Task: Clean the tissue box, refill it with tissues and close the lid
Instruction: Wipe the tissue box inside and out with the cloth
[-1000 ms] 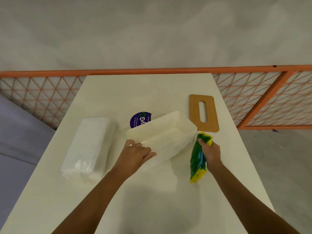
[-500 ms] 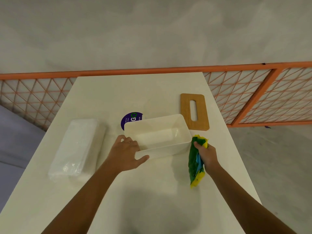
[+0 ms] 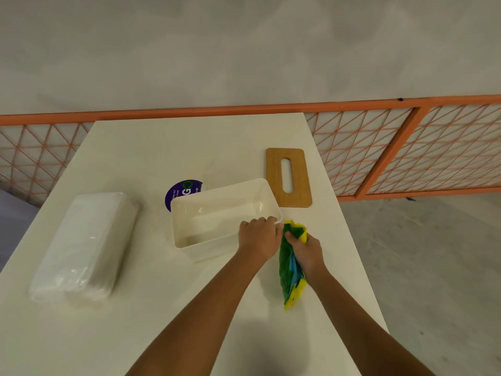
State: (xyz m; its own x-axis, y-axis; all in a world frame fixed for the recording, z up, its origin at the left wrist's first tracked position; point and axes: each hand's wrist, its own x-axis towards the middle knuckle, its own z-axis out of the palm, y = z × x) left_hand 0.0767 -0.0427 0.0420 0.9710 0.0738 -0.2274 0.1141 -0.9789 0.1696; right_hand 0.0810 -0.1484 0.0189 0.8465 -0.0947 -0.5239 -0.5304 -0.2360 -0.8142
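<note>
The left hand (image 3: 259, 238) has its fingers (image 3: 261, 221) bent over the rim of the white tissue box (image 3: 217, 213). They hook the rim at the box corner that is nearest the person, on the right side, so this hand holds the box. The box stands on the white table (image 3: 162, 308) with its open top up, and its bare white inside shows. Most of the box lies to the left of those fingers and a bit beyond them.

The right hand (image 3: 307, 251) is just beside the left hand, on its right. Its fingers are curled tight round a cloth (image 3: 287, 270) that is green, yellow and blue. 1 bunch of cloth sticks out past the fingertips, near the box corner. I cannot tell if it touches the box. The rest hangs out of the fist, back toward the person and down to the table.

The wooden lid (image 3: 299, 183) lies flat on the table beyond the fingers of both hands, a little to the right. It is just past the far right corner of the box, not on it. It has 1 long slot in the middle.

The pack of tissues (image 3: 84, 245), in clear wrap, lies well to the left of the left fingers, apart from the box. A round purple sticker (image 3: 179, 192) peeks out from behind the far left side of the box. An orange fence (image 3: 406, 147) runs past the far end of the table.
</note>
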